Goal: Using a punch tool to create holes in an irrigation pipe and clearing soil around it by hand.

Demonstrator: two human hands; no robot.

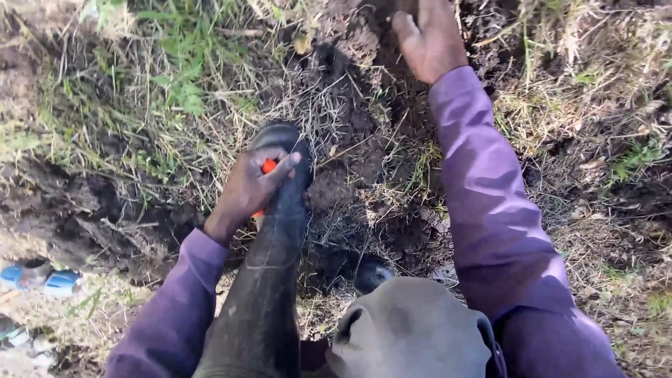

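My left hand (250, 187) is closed around a small orange object (269, 166), only partly visible between the fingers, and rests against my black rubber boot (276, 231). My right hand (428, 38) reaches forward at the top of the view, palm down and fingers together, pressed onto dark loose soil (364, 84). Whether it holds anything cannot be told. Both arms wear purple sleeves.
Dry straw and green grass (182, 63) cover the ground around the dug soil. A second boot toe (371, 274) and a grey-trousered knee (413, 329) lie below. A blue and grey object (42, 278) sits at the left edge.
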